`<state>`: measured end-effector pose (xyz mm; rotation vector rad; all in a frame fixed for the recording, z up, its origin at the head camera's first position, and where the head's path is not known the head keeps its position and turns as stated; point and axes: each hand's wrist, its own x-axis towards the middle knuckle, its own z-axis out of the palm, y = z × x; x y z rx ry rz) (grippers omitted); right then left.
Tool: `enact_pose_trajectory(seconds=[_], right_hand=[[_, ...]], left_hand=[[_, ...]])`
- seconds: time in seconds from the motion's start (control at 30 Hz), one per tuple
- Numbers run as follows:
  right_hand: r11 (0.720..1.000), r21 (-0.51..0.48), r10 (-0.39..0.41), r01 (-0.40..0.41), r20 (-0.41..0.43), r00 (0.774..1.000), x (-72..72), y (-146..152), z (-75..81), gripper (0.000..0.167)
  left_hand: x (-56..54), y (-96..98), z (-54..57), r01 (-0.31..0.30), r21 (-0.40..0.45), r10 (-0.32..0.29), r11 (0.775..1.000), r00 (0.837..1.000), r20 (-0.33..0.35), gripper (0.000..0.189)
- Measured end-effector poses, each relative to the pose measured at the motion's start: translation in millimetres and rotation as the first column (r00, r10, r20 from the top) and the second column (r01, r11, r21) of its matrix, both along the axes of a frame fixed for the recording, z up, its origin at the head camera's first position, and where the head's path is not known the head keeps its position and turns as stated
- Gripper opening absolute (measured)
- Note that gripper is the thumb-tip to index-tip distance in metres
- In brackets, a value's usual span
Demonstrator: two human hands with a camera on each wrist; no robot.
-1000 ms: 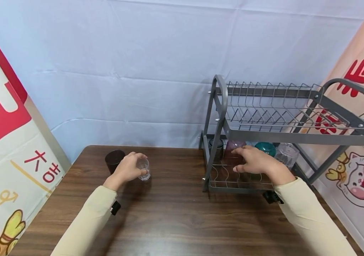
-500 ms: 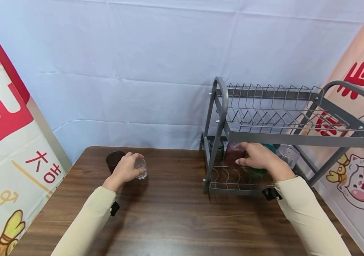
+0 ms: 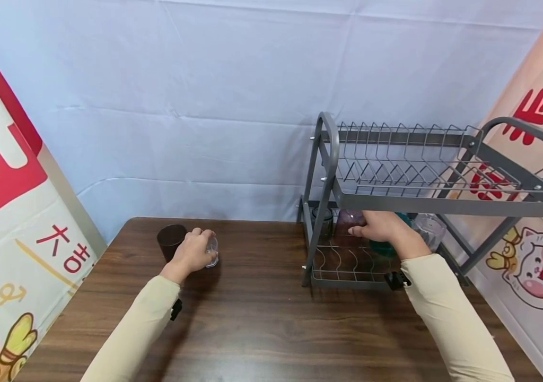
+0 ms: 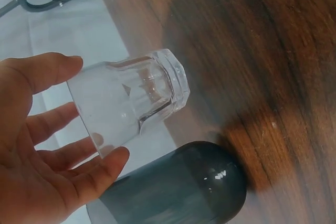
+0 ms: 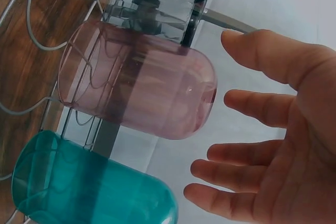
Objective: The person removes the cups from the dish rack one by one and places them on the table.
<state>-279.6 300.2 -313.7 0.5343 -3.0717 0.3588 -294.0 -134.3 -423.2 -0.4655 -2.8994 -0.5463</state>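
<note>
Near the table's back left, my left hand (image 3: 194,252) holds a clear drinking glass (image 4: 126,100) by its rim, thumb on one side and fingers on the other. Its thick faceted base faces the tabletop; I cannot tell if they touch. A dark tumbler (image 3: 170,239) stands just left of that hand. My right hand (image 5: 283,129) is inside the rack's lower tier, fingers extended and apart. In the right wrist view, a pink glass (image 5: 142,82) lies before its fingertips with a small gap. Beside the pink one are a teal glass (image 5: 89,182) and a dark glass (image 5: 152,11), all upside down.
A grey two-tier dish rack (image 3: 424,201) stands at the right of the wooden table (image 3: 271,323). Its upper wire tier hangs over my right hand. Another clear glass (image 3: 430,229) sits at the lower tier's right end. A white cloth (image 3: 204,106) hangs behind.
My right hand has reached farther under the upper tier, closer to the pink glass. My left hand has shifted slightly left with the clear drinking glass.
</note>
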Motion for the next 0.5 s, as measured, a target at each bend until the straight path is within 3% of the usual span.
enact_pose_trajectory(seconds=[0.23,0.5], right_hand=[[0.999,0.002,-0.041,0.041,0.033,0.999,-10.9,-1,-2.3,0.069],[1.000,-0.017,-0.025,0.025,-0.016,1.000,-19.0,5,-7.4,0.073]], left_hand=[[0.4,0.2,-3.2,-0.007,-0.027,0.008,1.000,1.000,0.008,0.047],[-2.0,2.5,-8.0,-0.019,-0.038,0.018,0.999,1.000,-0.006,0.045]])
